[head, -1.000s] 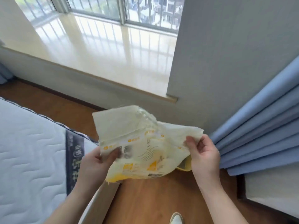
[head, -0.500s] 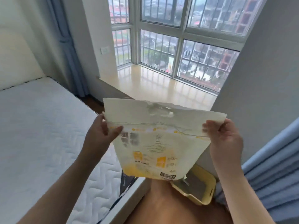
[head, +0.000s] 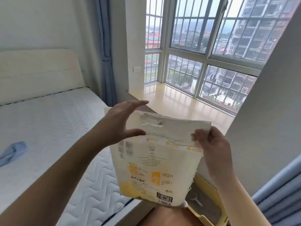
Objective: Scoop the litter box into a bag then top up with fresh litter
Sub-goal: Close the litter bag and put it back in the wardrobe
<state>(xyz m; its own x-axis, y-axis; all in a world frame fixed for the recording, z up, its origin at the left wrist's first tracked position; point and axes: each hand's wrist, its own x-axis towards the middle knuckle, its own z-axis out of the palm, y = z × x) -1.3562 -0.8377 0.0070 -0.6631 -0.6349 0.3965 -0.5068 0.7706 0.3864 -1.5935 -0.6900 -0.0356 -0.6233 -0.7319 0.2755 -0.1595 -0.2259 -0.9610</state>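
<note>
We pinch the upright litter bag top-right with our right hand; our spread, empty left hand hovers at its top-left.

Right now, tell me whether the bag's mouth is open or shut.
Cannot tell. The bag hangs flat and upright, pinched at its top corner by the right hand; the left hand is spread beside it.
</note>
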